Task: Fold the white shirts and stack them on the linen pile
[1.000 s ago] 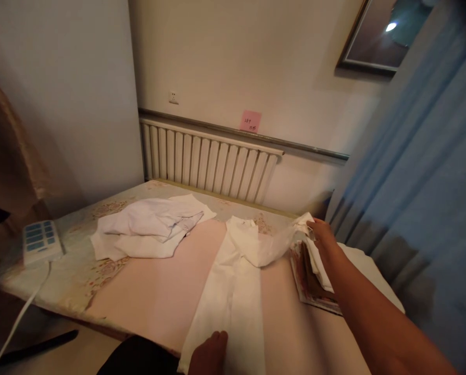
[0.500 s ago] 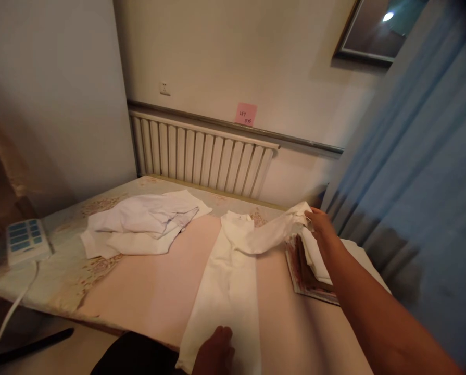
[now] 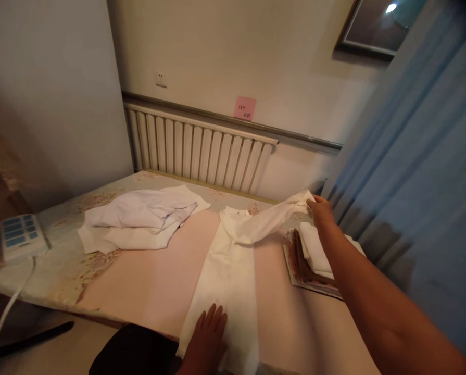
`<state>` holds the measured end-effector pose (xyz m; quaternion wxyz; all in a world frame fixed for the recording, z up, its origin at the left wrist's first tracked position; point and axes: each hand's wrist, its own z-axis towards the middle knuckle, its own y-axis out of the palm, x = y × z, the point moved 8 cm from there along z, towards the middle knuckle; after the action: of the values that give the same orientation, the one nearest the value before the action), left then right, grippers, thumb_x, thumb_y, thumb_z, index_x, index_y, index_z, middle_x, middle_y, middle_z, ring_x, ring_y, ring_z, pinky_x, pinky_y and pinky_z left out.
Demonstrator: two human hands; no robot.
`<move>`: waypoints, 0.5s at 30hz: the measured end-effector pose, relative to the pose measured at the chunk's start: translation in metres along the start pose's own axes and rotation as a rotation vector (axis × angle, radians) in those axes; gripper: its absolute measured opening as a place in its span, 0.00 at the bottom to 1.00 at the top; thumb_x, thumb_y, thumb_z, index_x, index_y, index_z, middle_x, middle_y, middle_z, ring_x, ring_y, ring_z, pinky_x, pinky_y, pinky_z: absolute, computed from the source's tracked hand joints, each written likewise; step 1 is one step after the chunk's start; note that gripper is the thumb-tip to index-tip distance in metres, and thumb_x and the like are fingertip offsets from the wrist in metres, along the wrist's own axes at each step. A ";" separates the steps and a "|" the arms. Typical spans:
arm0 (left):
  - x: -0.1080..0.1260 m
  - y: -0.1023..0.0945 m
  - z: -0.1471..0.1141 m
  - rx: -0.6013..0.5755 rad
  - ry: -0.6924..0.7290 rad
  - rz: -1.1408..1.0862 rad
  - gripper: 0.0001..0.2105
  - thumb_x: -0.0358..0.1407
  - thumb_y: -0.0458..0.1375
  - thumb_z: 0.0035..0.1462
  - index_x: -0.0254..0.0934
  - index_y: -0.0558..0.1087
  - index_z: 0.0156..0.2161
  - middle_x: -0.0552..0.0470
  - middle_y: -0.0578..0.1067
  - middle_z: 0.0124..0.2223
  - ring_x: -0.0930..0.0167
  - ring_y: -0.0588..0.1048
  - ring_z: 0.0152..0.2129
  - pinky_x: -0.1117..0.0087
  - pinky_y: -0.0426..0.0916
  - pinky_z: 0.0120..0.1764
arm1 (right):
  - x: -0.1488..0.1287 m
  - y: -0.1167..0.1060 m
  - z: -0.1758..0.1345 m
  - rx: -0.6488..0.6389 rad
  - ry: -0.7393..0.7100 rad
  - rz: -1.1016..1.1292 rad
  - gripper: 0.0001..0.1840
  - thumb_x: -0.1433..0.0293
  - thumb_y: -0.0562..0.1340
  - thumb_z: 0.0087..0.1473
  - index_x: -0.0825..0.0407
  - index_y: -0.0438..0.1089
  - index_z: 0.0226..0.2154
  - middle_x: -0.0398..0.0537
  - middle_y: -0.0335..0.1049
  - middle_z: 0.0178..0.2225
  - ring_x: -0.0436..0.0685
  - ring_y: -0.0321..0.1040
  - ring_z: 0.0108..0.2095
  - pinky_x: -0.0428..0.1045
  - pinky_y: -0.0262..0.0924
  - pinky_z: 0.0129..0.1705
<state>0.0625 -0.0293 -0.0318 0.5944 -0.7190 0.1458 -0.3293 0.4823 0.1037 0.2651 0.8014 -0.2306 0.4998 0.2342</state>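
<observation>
A white long-sleeved shirt lies folded into a long narrow strip on the pink sheet, its collar toward the wall. Near the hem, my left hand rests flat on the cloth with the fingers stretched out. My right hand pinches the cuff of the sleeve, which is lifted off the table and stretches out to the right from the shoulder. Below my right forearm sits a stack of folded clothes, white on top with brown and patterned layers under it.
A loose heap of white clothes lies at the back left on the floral tablecloth. A white power strip with a cord stands on the left corner. Behind the table is a radiator; a blue curtain hangs at the right.
My left hand has gone from curled fingers to lying flat on the shirt, a little further up. My right hand still holds the cuff, with the sleeve drawn slightly higher and straighter.
</observation>
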 end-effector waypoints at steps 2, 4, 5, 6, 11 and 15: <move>-0.002 0.005 0.000 0.032 0.014 0.009 0.31 0.29 0.53 0.51 0.39 0.60 0.62 0.48 0.55 0.66 0.58 0.50 0.64 0.51 0.50 0.62 | -0.009 0.000 0.001 -0.019 -0.029 -0.072 0.22 0.66 0.60 0.36 0.56 0.75 0.38 0.41 0.69 0.22 0.48 0.62 0.19 0.42 0.55 0.20; -0.004 0.008 0.001 0.059 0.034 0.005 0.30 0.30 0.53 0.51 0.40 0.61 0.62 0.48 0.56 0.66 0.58 0.51 0.63 0.50 0.51 0.62 | -0.017 0.004 -0.002 -0.045 -0.059 -0.132 0.22 0.67 0.60 0.36 0.55 0.75 0.37 0.42 0.71 0.23 0.48 0.63 0.21 0.42 0.55 0.22; -0.004 0.010 0.001 0.072 0.045 -0.004 0.30 0.30 0.54 0.51 0.40 0.61 0.61 0.48 0.57 0.65 0.58 0.52 0.63 0.50 0.52 0.61 | -0.020 0.006 -0.004 -0.060 -0.074 -0.157 0.21 0.67 0.60 0.37 0.55 0.75 0.37 0.42 0.71 0.24 0.49 0.64 0.22 0.42 0.56 0.23; -0.005 0.010 0.001 0.087 0.050 -0.018 0.29 0.30 0.54 0.51 0.40 0.62 0.60 0.48 0.58 0.65 0.58 0.53 0.63 0.50 0.53 0.61 | -0.023 0.009 -0.007 -0.078 -0.089 -0.180 0.21 0.68 0.60 0.37 0.56 0.76 0.36 0.43 0.72 0.25 0.49 0.64 0.23 0.43 0.57 0.25; -0.016 -0.014 -0.006 0.372 0.014 -0.244 0.19 0.35 0.52 0.55 0.39 0.72 0.52 0.45 0.70 0.58 0.60 0.66 0.57 0.56 0.63 0.56 | -0.047 0.028 -0.036 -0.211 -0.165 -0.251 0.19 0.67 0.60 0.40 0.54 0.76 0.36 0.43 0.74 0.28 0.52 0.68 0.28 0.45 0.60 0.31; -0.039 -0.035 -0.007 0.495 -0.169 -0.674 0.18 0.44 0.48 0.59 0.38 0.74 0.46 0.45 0.77 0.48 0.65 0.74 0.47 0.63 0.69 0.50 | -0.077 0.058 -0.102 -0.459 -0.320 -0.312 0.19 0.65 0.58 0.46 0.52 0.75 0.40 0.44 0.76 0.34 0.56 0.70 0.34 0.48 0.63 0.37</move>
<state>0.0226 -0.0022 -0.0093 0.6181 -0.5863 -0.2302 -0.4703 0.3466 0.0761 0.2868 0.8230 -0.4395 0.2602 0.2485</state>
